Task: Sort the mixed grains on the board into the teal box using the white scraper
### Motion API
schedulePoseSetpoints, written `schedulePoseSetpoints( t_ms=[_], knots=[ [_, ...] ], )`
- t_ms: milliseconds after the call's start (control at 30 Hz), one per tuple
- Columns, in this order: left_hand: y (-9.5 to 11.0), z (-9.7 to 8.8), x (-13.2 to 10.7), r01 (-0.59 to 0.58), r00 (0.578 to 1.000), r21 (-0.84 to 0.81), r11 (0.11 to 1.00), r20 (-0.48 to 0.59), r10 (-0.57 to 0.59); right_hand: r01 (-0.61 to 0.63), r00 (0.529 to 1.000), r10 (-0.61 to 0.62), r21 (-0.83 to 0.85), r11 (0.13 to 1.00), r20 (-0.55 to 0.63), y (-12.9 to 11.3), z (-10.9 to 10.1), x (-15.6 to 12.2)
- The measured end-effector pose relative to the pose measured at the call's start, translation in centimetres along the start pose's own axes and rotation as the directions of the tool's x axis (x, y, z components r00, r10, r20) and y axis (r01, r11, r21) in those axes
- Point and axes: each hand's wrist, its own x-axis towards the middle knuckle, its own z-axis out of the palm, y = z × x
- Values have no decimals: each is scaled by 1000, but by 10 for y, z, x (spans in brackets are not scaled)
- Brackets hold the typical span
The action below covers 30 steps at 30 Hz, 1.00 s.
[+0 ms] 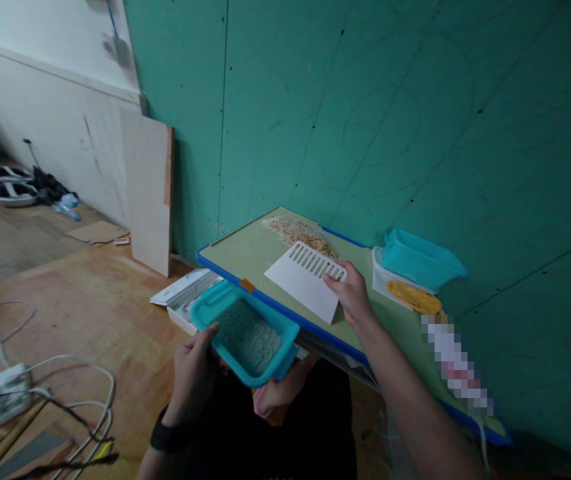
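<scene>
A white toothed scraper (305, 280) is held flat on the green tabletop (245, 250). Its slotted edge is pointed toward 1 o'clock and its long axis is run from 10 to 4 o'clock. Its 3 o'clock corner is pinched by the right hand (352, 297), thumb below and fingers closed on top. At 12 o'clock from the scraper, just beyond the teeth, a heap of mixed grain (298, 233) is spread toward the far edge of the table.

At 7 o'clock from the scraper, a teal rectangular tray (245, 333) is held just below the table's blue near edge. It is filled with fine pale grains, and its long axis is also laid from 10 to 4 o'clock. Its 8 o'clock end is gripped by the left hand (195, 370), the thumb hooked over the rim; the fingers beneath are hidden. A black wristband (165, 437) is worn on that arm.

At 3 o'clock from the scraper, a white container (380, 280) with a yellow item (414, 298) in it is seen. A teal tub (422, 260) is propped on it against the green wall (415, 120).

On the wooden floor, a white box (182, 293) is lying at 9 o'clock from the tray. A power strip (2, 390) with cables (80, 380) is seen farther out.
</scene>
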Motion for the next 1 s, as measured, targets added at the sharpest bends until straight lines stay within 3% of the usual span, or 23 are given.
schedulePoseSetpoints(
  t_ms=[167, 333, 433, 533, 633, 700, 833, 1000],
  knots=[
    [-5, -3, 5, 6, 1000, -22, 1000, 2, -6, -66, 992, 65, 11, 998, 104, -4, 15, -6],
    [-9, -4, 3, 9, 1000, -52, 999, 9, -9, -130, 979, 117, 68, 989, 169, -14, 8, -14],
    [-9, -4, 2, 8, 1000, -62, 998, 26, -6, -130, 986, 121, 80, 988, 111, -21, -11, -10],
    [-7, -4, 2, 7, 999, -56, 998, 32, -5, -82, 996, 83, 37, 996, -38, -23, -41, -1],
    [-3, -3, 2, 9, 999, -40, 999, 46, -7, 15, 979, -26, -56, 998, -201, -14, -70, 7],
    [-1, -3, 2, 15, 999, -19, 1000, 38, -14, 36, 971, -62, -116, 993, -230, -5, -84, 9],
    [-1, -2, 3, 13, 1000, -4, 1000, 9, -13, 8, 980, -43, -176, 984, -195, 9, -88, 4],
    [4, 1, 0, 16, 1000, -28, 999, 22, -15, -6, 988, -18, -156, 988, -155, 4, -69, -5]
  ],
)
